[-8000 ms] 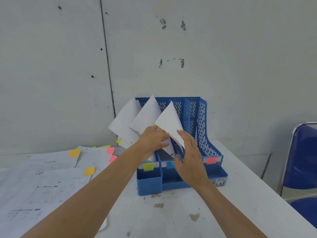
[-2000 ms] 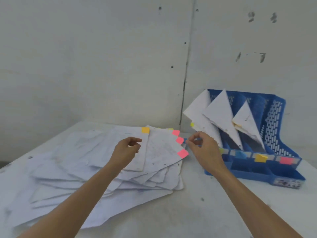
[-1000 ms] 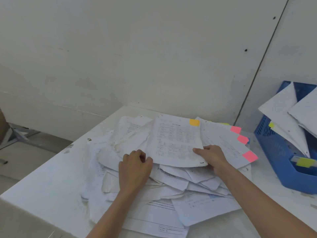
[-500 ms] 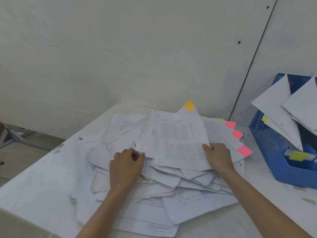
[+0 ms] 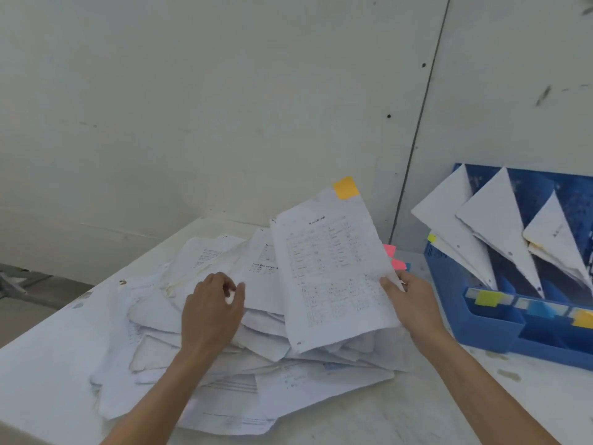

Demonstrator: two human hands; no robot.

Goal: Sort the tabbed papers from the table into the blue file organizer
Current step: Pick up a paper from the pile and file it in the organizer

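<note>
Right hand [image 5: 414,303] has the sheet with the orange tab [image 5: 333,277] pinched by its right edge, thumb on the printed side and the other fingers tucked behind it. The sheet is tilted up off the pile, with its lower corner down on the heap and the orange tab [image 5: 346,187] sticking up at the top, well above those fingers.

Left hand [image 5: 211,313] sits on the pile of papers [image 5: 224,380], off to the left of the lifted sheet. Its fingers [image 5: 221,281] are curled down onto the paper with the thumb close to them, but honestly I can't tell if they're pinching a sheet or just resting there.

The pile is a messy spread on the table [image 5: 417,412], running under and around both hands. Just past the right fingers, a couple of pink tabs [image 5: 390,250] peek out from behind the lifted sheet, which covers most of the sheets they belong to.

The blue file organizer [image 5: 487,329] stands to the right of the right fingers, near but not touching. Three bunches of filed papers [image 5: 500,226] lean in its slots, corners pointing up. There's a small yellow tab [image 5: 432,238] on the leftmost bunch, and along the front a yellow label [image 5: 485,298], a blue label [image 5: 542,308] and an orange label [image 5: 584,317]. The organizer's right end is cut off by the frame.

Behind everything is a scuffed pale wall [image 5: 224,91].
</note>
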